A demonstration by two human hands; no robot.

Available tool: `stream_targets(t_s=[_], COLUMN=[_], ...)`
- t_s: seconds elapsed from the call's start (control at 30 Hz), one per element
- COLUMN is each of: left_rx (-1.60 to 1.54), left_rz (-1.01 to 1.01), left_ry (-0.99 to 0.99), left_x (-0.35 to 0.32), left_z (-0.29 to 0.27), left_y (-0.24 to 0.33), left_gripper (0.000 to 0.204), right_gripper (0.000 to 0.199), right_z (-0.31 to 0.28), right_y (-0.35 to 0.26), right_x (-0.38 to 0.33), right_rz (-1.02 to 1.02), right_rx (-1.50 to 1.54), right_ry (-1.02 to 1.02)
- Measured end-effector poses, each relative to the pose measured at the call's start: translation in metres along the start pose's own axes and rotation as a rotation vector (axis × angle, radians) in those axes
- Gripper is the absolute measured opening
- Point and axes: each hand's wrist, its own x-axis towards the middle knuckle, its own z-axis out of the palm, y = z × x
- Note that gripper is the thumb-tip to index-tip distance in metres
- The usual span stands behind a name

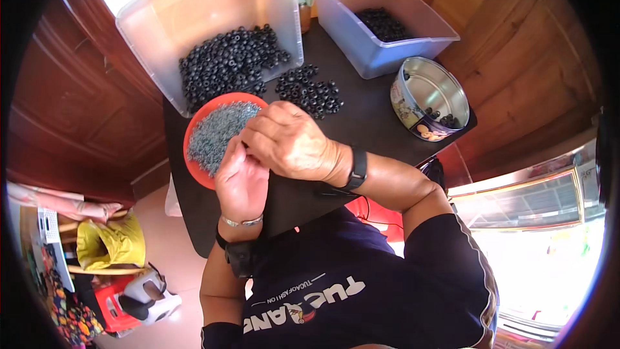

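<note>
My right hand is closed, its fingertips pinched together over my left hand. The left palm faces up, with its fingers curled and partly covered by the right hand. Whatever lies between the fingertips is hidden. Both hands are over the near right edge of an orange-red bowl, which is filled with small grey-blue pieces too fine to identify. Just beyond my right hand, a loose pile of black rounded pieces with holes lies on the dark table.
A clear plastic bin, tipped toward me, spills more black pieces. Behind to the right stands a second clear bin with dark pieces inside. A round tin at the right holds a few black pieces. Wooden panels border the table.
</note>
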Motion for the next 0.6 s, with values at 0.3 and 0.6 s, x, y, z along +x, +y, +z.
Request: stream_targets(t_s=[0.3,0.6], left_rx=[0.038,0.121], left_rz=[0.028,0.016], left_ry=[-0.017,-0.063], left_x=[0.004,0.008], left_z=[0.002,-0.006], left_y=[0.0,0.001], left_gripper=[0.027,0.035], right_gripper=[0.022,0.021], right_z=[0.001,-0.096], right_y=[0.002,0.1], right_x=[0.0,0.033], right_rz=[-0.001,0.3], right_rx=[0.019,-0.511], right_ry=[-0.003,0.409])
